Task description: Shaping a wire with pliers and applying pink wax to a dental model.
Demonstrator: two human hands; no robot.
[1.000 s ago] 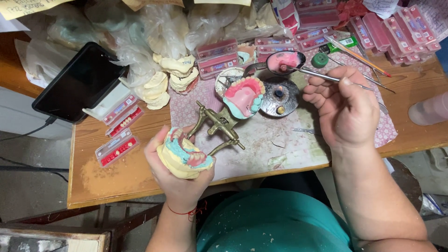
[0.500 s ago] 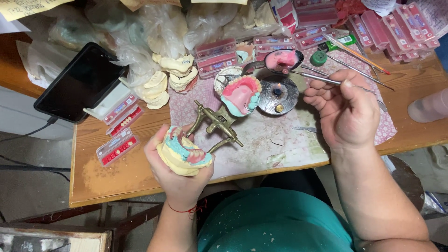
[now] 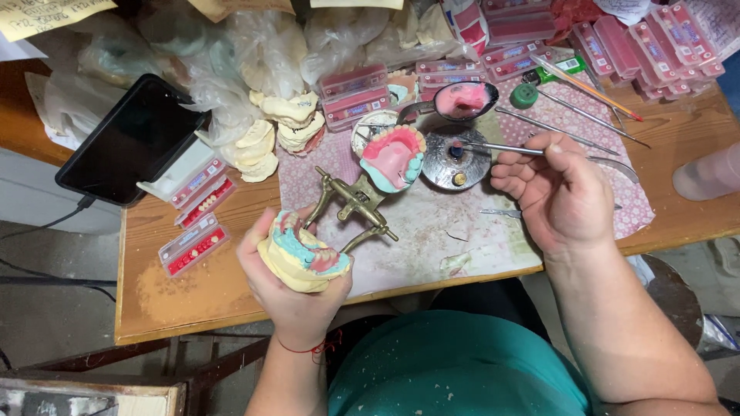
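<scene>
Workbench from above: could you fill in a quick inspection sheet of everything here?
Surface: wooden table, dusty, with a patterned mat in the middle.
Job's things: yellow dental cast with teal and pink wax; thin metal tool; round metal burner; brass articulator carrying a second model.
Clutter: pink tooth boxes, plaster casts, plastic bags, spoon of pink wax, black tablet.
Hands: left hand holds the cast; right hand holds the tool.
Cables: one black cable from the tablet.
Surroundings: grey floor.
</scene>
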